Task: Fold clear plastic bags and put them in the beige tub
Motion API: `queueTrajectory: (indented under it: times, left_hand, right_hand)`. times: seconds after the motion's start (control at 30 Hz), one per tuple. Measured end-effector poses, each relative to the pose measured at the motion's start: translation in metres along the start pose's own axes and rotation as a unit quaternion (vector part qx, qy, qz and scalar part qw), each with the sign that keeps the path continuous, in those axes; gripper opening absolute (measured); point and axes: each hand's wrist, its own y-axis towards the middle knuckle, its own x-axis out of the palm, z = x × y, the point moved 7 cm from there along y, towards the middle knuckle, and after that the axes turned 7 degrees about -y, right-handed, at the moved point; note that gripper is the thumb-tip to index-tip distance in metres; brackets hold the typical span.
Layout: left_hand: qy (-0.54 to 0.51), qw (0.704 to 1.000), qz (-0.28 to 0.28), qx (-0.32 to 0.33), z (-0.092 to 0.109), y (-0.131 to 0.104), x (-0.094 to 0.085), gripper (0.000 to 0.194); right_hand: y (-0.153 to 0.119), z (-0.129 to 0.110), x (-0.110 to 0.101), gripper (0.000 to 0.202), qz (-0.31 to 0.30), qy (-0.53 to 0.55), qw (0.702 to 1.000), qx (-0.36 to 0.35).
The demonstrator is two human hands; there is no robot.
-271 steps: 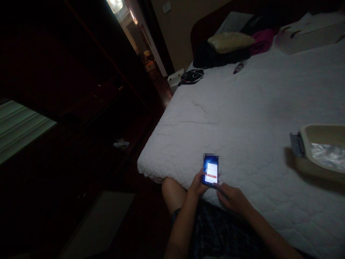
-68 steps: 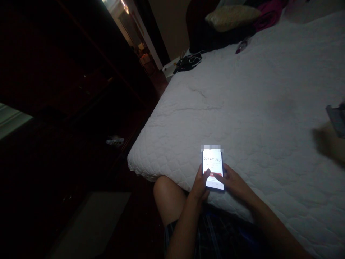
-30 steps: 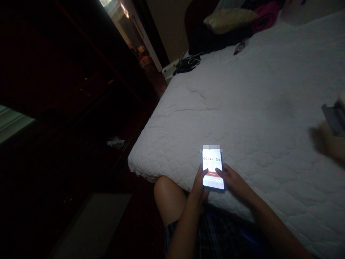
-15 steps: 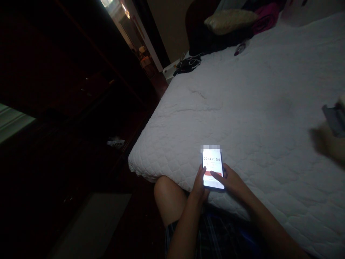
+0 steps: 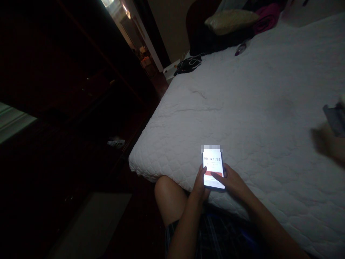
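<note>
A lit phone (image 5: 213,165) stands out in the dim room, held over the near edge of a white quilted bed (image 5: 188,133). Its screen shows 00:47:55 above a red button. My left hand (image 5: 199,181) grips the phone's left side, with the thumb at the screen's edge. My right hand (image 5: 229,178) holds the right side, its thumb lying over the red button. The fingers behind the phone are hidden.
A beige pillow (image 5: 230,21) and a pink rolled cloth (image 5: 266,18) lie at the bed's far end. Black cloth with white cords (image 5: 188,64) is at the far left corner. A blurred grey object (image 5: 334,118) is at the right edge.
The number on the phone screen has gone from 00:47:54 to 00:47:55. Both hands keep the same grip.
</note>
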Motion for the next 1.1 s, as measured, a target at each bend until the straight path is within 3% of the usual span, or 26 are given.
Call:
queueTrajectory:
  times: [0.77, 1.1]
  left_hand:
    - [-0.008, 1.0, -0.014, 0.0, -0.0005, 0.0003, -0.001, 0.052]
    - [-0.014, 1.0, -0.017, -0.006, -0.0003, 0.0, 0.0002, 0.051]
  right_hand:
    - [0.0011, 0.0039, 0.0026, 0.054, -0.012, 0.003, 1.0, 0.005]
    - [0.0024, 0.0054, 0.003, 0.045, -0.013, 0.021, 1.0, -0.006]
